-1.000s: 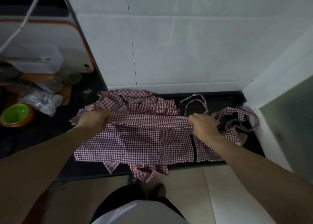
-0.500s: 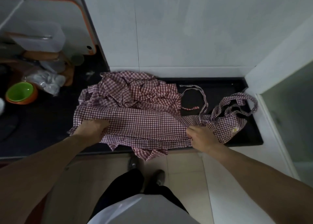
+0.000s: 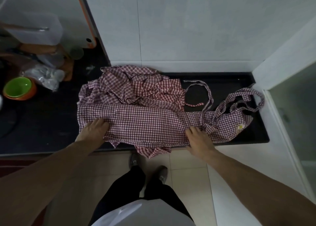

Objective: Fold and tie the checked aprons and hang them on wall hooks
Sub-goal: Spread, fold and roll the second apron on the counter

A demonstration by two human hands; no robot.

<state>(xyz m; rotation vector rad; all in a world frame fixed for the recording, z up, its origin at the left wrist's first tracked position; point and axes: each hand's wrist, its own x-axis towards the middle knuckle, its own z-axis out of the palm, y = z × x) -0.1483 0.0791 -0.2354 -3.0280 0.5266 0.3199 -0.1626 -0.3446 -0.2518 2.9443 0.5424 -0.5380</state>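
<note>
A green bowl with an orange rim (image 3: 18,88) sits at nine o'clock on the black countertop (image 3: 42,119). The left hand (image 3: 93,129) presses flat, fingers fairly straight, on the folded red-and-white checked cotton apron (image 3: 143,121) at centre; the right hand (image 3: 198,140) grips its three o'clock edge with fingers curled. The cloth looks light, limp and prone to slip: hold the fold's ends, then the loose ties (image 3: 209,95).

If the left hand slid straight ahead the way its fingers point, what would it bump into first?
The left hand points up and right across the folded apron. It would probably meet the crumpled apron pile behind it first, though depth is hard to judge.
</note>
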